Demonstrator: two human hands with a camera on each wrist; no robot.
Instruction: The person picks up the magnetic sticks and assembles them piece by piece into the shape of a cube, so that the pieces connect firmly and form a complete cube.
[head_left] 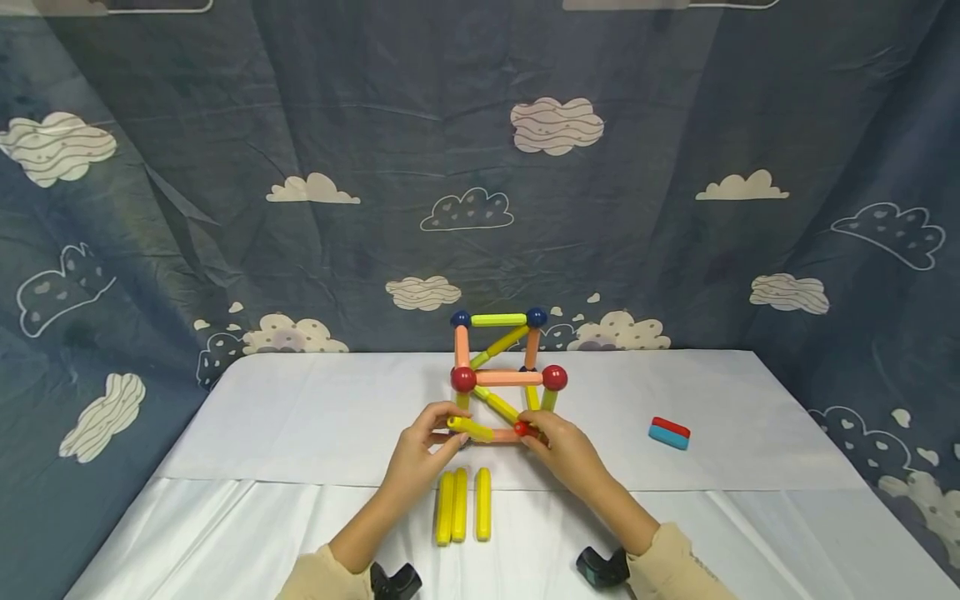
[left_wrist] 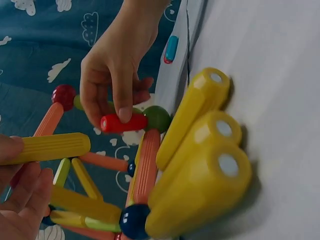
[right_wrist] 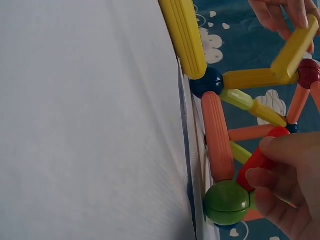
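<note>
My left hand pinches a yellow magnetic rod between thumb and fingers, in front of the left side of a rod-and-ball frame. In my right hand is a short red rod, held between thumb and fingers. One end of that red rod is at the green ball on the frame's lower front corner; whether it is attached I cannot tell. Orange, yellow and light green rods join red, dark blue and green balls in the upright frame. The hands partly cover its lower front.
Several yellow rods lie on the white cloth in front of the frame, between my forearms. Off to the right, a short red rod and a short blue rod lie side by side. A cloud-patterned curtain hangs behind the table.
</note>
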